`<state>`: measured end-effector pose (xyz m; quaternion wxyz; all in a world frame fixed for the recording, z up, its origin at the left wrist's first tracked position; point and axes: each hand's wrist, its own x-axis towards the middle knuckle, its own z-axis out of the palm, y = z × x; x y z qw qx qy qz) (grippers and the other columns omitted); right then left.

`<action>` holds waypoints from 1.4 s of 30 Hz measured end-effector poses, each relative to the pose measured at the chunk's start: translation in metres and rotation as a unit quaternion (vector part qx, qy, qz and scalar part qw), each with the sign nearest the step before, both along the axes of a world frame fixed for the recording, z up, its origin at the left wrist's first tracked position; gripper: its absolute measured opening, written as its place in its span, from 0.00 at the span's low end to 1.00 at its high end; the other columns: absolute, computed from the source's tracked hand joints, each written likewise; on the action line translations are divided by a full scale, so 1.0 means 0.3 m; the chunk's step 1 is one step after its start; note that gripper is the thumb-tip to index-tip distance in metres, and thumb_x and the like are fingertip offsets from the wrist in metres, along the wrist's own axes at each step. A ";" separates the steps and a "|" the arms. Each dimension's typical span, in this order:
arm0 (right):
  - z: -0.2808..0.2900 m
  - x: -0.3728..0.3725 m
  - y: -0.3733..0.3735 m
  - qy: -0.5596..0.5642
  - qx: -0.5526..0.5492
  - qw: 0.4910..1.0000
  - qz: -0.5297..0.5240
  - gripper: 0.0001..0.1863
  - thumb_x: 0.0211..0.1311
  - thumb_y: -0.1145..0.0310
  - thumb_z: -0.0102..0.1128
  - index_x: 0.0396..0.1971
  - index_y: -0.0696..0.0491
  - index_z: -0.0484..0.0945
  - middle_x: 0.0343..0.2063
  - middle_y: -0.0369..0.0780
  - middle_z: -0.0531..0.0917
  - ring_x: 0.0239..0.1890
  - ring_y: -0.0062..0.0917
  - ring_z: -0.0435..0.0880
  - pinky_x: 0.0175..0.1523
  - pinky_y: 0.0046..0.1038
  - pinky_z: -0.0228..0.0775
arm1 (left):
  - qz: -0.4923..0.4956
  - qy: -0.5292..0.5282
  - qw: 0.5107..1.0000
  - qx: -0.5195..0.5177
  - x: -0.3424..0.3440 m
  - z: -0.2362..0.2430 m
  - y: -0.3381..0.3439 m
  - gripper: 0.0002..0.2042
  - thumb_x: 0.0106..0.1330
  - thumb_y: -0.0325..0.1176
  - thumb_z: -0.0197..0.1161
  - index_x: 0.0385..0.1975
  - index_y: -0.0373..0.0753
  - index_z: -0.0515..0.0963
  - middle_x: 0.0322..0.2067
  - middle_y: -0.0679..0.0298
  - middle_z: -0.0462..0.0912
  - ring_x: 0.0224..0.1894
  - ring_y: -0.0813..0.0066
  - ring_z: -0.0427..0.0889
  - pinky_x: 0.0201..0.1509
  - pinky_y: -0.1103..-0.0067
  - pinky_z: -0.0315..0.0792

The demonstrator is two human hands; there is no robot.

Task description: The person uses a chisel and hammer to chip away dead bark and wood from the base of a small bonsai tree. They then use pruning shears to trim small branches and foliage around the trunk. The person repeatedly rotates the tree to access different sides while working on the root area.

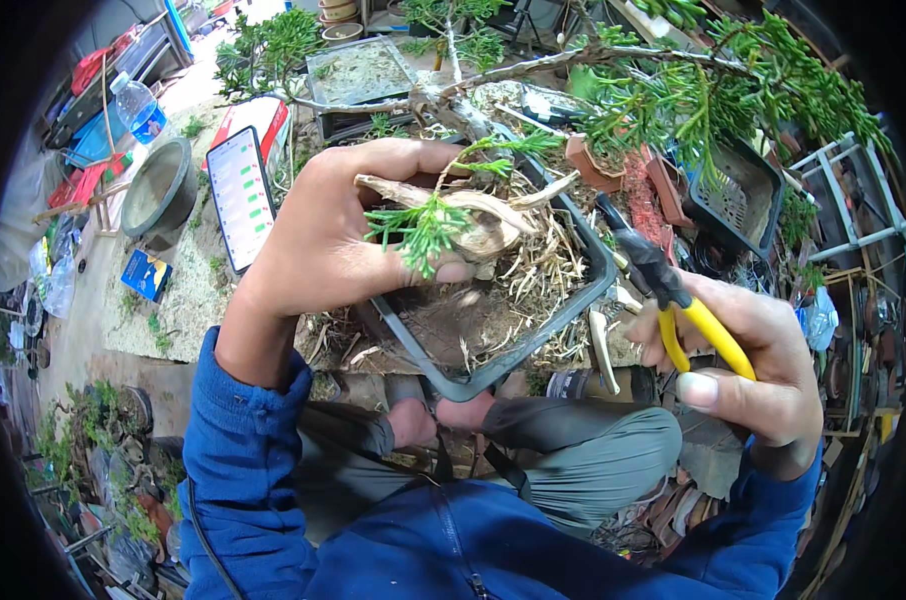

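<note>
My left hand (328, 235) grips a gnarled pale trunk (498, 232) of a juniper bonsai, fingers behind it and thumb under a green sprig (428, 230). The trunk sits over a dark rectangular pot (478, 375) holding soil and pale wood shavings (538, 265). Above, a long branch (533, 68) carries dense green foliage (718, 105). My right hand (758, 365) holds pliers (673, 300) with yellow handles and dark jaws, right of the pot and apart from the trunk. A pale wood piece (603, 350) lies just left of it.
A phone (241, 195) with lit screen, a grey round pot (158, 195), a water bottle (143, 115) and a blue box (145, 275) are at left. A clear-topped tray (363, 70) stands behind. A black basket (733, 205) and metal frame (853, 200) are at right. My legs (593, 470) are below.
</note>
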<state>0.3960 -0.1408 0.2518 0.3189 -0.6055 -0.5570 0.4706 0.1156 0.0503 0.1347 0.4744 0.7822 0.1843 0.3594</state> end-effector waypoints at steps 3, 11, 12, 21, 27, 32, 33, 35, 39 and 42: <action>-0.069 0.067 -0.057 0.118 -0.073 0.990 -0.018 0.47 0.65 0.57 0.74 0.79 0.64 0.65 0.55 0.46 0.84 0.55 0.30 0.83 0.65 0.34 0.73 | 0.013 -0.024 1.000 -0.003 0.010 -0.004 -0.007 0.33 0.52 0.35 0.90 0.58 0.29 0.85 0.46 0.61 0.90 0.48 0.76 0.87 0.55 0.76 0.80; -0.355 0.230 -0.071 -0.262 0.118 0.958 -0.003 0.40 0.70 0.59 0.70 0.77 0.61 0.69 0.56 0.51 0.83 0.55 0.45 0.82 0.66 0.40 0.72 | 0.016 0.033 0.999 -0.011 0.005 0.006 -0.038 0.36 0.53 0.34 0.90 0.61 0.28 0.82 0.49 0.58 0.89 0.50 0.73 0.87 0.58 0.74 0.80; -0.388 0.242 -0.072 -0.358 0.136 0.924 -0.007 0.40 0.70 0.59 0.71 0.76 0.62 0.69 0.56 0.51 0.82 0.57 0.45 0.82 0.67 0.41 0.71 | 0.021 0.032 0.999 -0.012 0.007 0.009 -0.036 0.35 0.52 0.34 0.90 0.60 0.28 0.82 0.49 0.57 0.89 0.50 0.73 0.87 0.58 0.74 0.80; -0.579 0.262 -0.118 -0.520 0.208 0.828 -0.027 0.39 0.63 0.56 0.74 0.69 0.61 0.77 0.55 0.52 0.80 0.59 0.53 0.76 0.69 0.50 0.69 | 0.022 0.046 0.997 0.056 0.008 0.021 -0.025 0.37 0.39 0.36 0.94 0.52 0.29 0.84 0.46 0.55 0.90 0.51 0.64 0.90 0.59 0.70 0.80; -0.630 0.273 -0.110 -0.525 0.216 0.822 -0.045 0.31 0.62 0.60 0.72 0.61 0.62 0.81 0.58 0.51 0.81 0.65 0.51 0.76 0.74 0.51 0.65 | -0.008 0.067 0.997 0.026 -0.028 -0.017 -0.006 0.37 0.44 0.31 0.92 0.56 0.27 0.83 0.48 0.55 0.91 0.49 0.71 0.89 0.55 0.73 0.82; -0.665 0.288 -0.112 -0.509 0.251 0.822 -0.050 0.31 0.61 0.59 0.73 0.60 0.62 0.81 0.56 0.49 0.83 0.63 0.47 0.79 0.70 0.46 0.70 | 0.036 -0.047 0.996 -0.065 -0.092 -0.160 0.057 0.46 0.41 0.34 0.92 0.64 0.33 0.76 0.55 0.51 0.87 0.56 0.59 0.87 0.62 0.63 0.81; -0.668 0.288 -0.109 -0.510 0.261 0.818 -0.051 0.30 0.61 0.59 0.73 0.59 0.61 0.82 0.55 0.48 0.84 0.63 0.46 0.80 0.69 0.47 0.71 | -0.007 -0.069 0.997 -0.045 -0.114 -0.187 0.101 0.49 0.41 0.33 0.92 0.67 0.34 0.72 0.57 0.51 0.85 0.58 0.57 0.86 0.64 0.61 0.80; -0.664 0.298 -0.097 -0.488 0.283 0.824 -0.053 0.27 0.62 0.60 0.73 0.57 0.60 0.84 0.54 0.48 0.85 0.61 0.47 0.81 0.67 0.46 0.74 | -0.033 -0.129 0.986 -0.097 -0.153 -0.246 0.187 0.51 0.43 0.32 0.91 0.71 0.35 0.68 0.60 0.52 0.83 0.61 0.56 0.85 0.65 0.59 0.80; -0.626 0.380 -0.030 -0.460 0.348 0.809 -0.113 0.17 0.62 0.66 0.74 0.49 0.56 0.89 0.46 0.45 0.90 0.51 0.44 0.87 0.61 0.42 0.80 | 0.175 -0.087 0.981 -0.018 -0.178 -0.322 0.315 0.46 0.52 0.34 0.87 0.71 0.33 0.68 0.64 0.56 0.79 0.63 0.62 0.82 0.71 0.62 0.75; -0.609 0.469 0.044 -0.468 0.330 0.799 -0.181 0.14 0.62 0.67 0.73 0.47 0.53 0.90 0.44 0.45 0.90 0.48 0.44 0.88 0.56 0.42 0.82 | 0.163 -0.099 0.979 -0.066 -0.158 -0.283 0.252 0.34 0.59 0.34 0.81 0.65 0.32 0.76 0.60 0.57 0.83 0.61 0.64 0.83 0.70 0.66 0.74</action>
